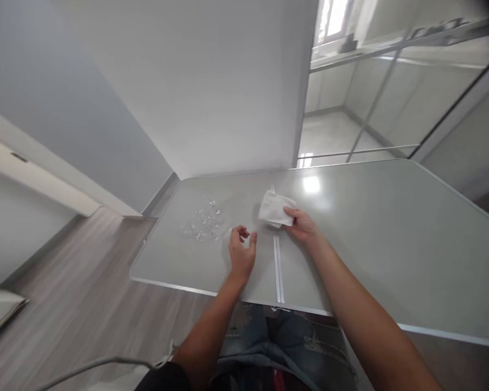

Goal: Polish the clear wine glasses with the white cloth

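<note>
Well, from where I stand, the pale seam (277,271) running across the table (399,239) is the easiest thing to go by. A folded white wipe (273,209) is right over the far part of the seam, hiding a stretch of it and spreading to both sides. The right hand (303,225), just to the right of the seam, has the wipe's near right corner pinched, thumb on top and fingers underneath. I can't tell whether the wipe's underside touches the tabletop.

Just left of the seam is the left hand (243,250), half open, its fingers curled in and the thumb standing apart; I see nothing in its grasp. Farther left of the seam, past that hand, clear specks (205,222) lie scattered and glinting, though I can't make out whether they are drops or solid bits.

To the right of the seam, toward its far end, a bright reflection (311,184) shines on the table. Beyond that end rises a white wall (211,98), with a framed glass panel (362,103) to its right. Below the seam's near end are the person's torn jeans (252,339).
</note>
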Motion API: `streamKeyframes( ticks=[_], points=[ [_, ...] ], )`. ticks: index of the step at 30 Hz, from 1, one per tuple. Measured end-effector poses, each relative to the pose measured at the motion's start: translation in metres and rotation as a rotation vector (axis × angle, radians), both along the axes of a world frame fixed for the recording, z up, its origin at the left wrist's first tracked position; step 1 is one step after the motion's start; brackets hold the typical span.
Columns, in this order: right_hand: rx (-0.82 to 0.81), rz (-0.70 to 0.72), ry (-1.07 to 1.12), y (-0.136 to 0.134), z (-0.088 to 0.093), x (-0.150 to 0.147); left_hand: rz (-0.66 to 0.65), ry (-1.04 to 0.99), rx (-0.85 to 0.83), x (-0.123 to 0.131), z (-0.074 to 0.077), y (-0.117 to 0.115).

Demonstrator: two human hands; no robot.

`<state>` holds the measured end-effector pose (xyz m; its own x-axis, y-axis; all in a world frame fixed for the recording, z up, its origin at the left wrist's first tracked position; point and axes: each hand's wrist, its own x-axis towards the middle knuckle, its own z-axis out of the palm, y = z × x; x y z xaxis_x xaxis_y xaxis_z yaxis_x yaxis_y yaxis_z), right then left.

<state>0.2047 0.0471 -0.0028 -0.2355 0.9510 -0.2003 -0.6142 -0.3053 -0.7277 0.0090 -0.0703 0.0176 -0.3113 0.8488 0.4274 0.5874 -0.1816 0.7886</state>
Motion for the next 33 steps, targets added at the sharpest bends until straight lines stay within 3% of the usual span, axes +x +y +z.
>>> streamKeyframes(
  ticks=[3, 5, 9, 13, 16, 19, 23, 28, 30, 33],
  points=[
    [0.014, -0.129, -0.011, 0.007, -0.01, -0.001, 0.262, 0.008, 0.016, -0.022, -0.011, -0.039],
    [0.022, -0.192, -0.014, 0.009, -0.013, -0.003, 0.405, -0.068, -0.022, -0.039, -0.019, -0.05],
    [0.014, -0.238, 0.009, 0.007, -0.01, -0.005, 0.445, -0.167, -0.092, -0.069, -0.027, -0.036],
    [0.012, -0.262, 0.018, 0.008, -0.008, -0.003, 0.436, -0.145, -0.038, -0.083, -0.024, -0.008],
    [0.034, -0.3, -0.057, 0.011, -0.012, -0.002, 0.327, -0.208, 0.017, -0.082, -0.018, -0.003],
    [0.093, -0.433, -0.209, 0.011, -0.012, -0.003, 0.164, -0.211, 0.021, -0.07, -0.009, -0.004],
    [0.305, -0.538, -0.471, 0.002, 0.002, -0.007, -0.115, 0.131, -0.112, -0.044, -0.001, 0.031],
    [0.532, -0.37, -0.891, -0.015, 0.016, -0.005, -0.305, 0.354, -0.002, -0.016, -0.017, 0.109],
    [0.538, -0.327, -0.959, -0.016, 0.017, -0.001, -0.363, 0.36, 0.051, -0.014, -0.026, 0.125],
    [0.522, -0.237, -0.92, -0.011, 0.016, 0.005, -0.435, 0.342, 0.094, -0.017, -0.035, 0.129]
  ],
)
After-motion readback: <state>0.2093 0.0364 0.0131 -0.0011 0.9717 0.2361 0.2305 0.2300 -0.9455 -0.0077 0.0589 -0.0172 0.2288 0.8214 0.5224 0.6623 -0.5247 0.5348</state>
